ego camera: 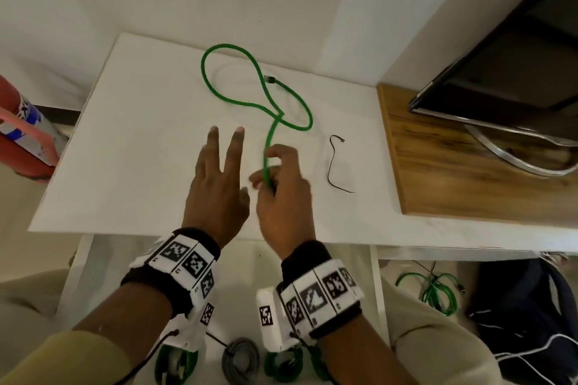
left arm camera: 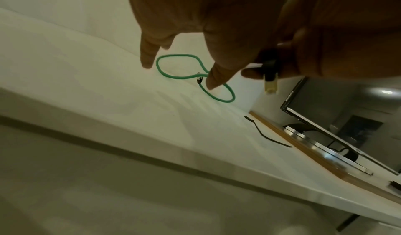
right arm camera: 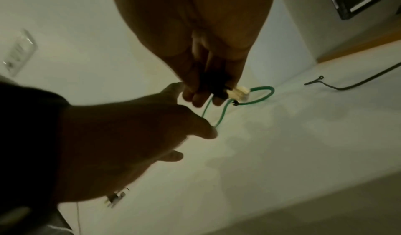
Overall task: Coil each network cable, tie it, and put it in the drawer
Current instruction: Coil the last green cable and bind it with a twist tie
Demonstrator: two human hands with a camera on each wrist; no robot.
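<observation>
A green network cable [ego camera: 259,84] lies in loose loops on the white table [ego camera: 131,147], its far plug [ego camera: 269,79] resting inside the loops. My right hand [ego camera: 275,172] grips the near end of the cable; its pale plug [right arm camera: 238,94] sticks out past the fingertips. My left hand [ego camera: 219,172] hovers just left of the right one, fingers straight and spread, holding nothing. A black tie [ego camera: 336,162] lies on the table to the right of my right hand. The cable [left arm camera: 195,77] and tie [left arm camera: 264,134] also show in the left wrist view.
An open white drawer [ego camera: 377,291] below the table's front edge holds a grey coil [ego camera: 240,359] and green coils [ego camera: 176,362]. A monitor [ego camera: 506,72] stands on a wooden board [ego camera: 438,172] at right. More green cables [ego camera: 434,291] and a dark bag [ego camera: 525,306] lie on the floor.
</observation>
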